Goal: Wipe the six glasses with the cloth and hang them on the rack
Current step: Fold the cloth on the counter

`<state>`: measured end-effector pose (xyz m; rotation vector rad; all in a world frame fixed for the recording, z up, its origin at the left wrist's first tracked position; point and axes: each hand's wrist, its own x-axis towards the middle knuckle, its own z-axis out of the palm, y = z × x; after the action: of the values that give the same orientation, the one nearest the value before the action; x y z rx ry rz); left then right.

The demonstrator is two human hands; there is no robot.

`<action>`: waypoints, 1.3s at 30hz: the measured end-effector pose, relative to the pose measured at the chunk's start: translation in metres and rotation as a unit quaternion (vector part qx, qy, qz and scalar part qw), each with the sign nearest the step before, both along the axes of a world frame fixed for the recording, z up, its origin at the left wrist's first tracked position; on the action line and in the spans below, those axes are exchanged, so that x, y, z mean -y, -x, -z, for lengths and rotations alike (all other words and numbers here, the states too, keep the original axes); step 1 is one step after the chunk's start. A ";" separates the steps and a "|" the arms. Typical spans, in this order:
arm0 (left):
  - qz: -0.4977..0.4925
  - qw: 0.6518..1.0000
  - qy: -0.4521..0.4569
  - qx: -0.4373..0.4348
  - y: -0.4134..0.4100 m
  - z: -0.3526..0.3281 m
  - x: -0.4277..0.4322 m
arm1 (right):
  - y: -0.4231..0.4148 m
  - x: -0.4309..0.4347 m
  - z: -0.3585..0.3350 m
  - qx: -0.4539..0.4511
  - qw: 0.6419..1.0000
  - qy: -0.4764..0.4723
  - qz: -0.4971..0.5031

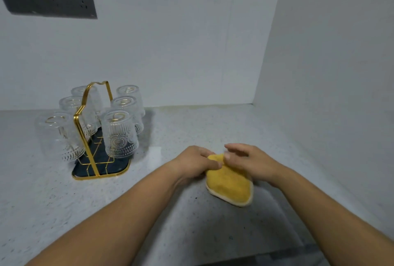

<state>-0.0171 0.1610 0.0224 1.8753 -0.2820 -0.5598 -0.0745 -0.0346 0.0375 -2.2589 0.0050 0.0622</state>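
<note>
All six glasses (pixel 119 133) sit mouth-down on the rack (pixel 79 126), well apart from the cloth (pixel 229 182); the left hand (pixel 191 163) pinches its upper corner; the right hand (pixel 251 163) rests loose-fingered against it (gripping nothing); probably best to fold it flat, away from the rack.

Over on the left, the glasses (pixel 119 135): clear and glossy, with ribbed walls and a pressed rosette catching the light. The rack (pixel 87 148) is thin metal rod in a bright polished gold finish, and its base tray (pixel 102 165) is dark, shiny and gold-rimmed. Near right is the cloth (pixel 229 182): yellow, soft, matt nubbly pile with a pale stitched edge. The counter (pixel 64 201) looks like pale speckled stone, smooth with a faint sheen. The far wall (pixel 170 41) is plain matt.
</note>
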 end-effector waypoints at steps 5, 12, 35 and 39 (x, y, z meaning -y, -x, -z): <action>0.014 0.993 0.116 0.001 -0.004 -0.009 -0.005 | -0.001 0.010 -0.007 0.014 0.993 -0.121 0.006; 0.070 0.992 0.058 0.092 0.000 -0.039 0.000 | 0.003 0.007 -0.026 0.088 0.962 -0.250 0.072; 0.155 0.983 0.063 0.078 0.002 -0.058 0.000 | 0.008 0.004 -0.043 0.020 0.928 -0.370 0.044; 0.180 0.973 -0.056 0.129 -0.001 -0.064 -0.001 | 0.012 0.005 -0.041 0.024 0.930 -0.364 0.038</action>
<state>-0.0162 0.1620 0.0862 2.0211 -0.7886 -0.5830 -0.0870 -0.0400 0.0780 -1.5132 0.0373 -0.0312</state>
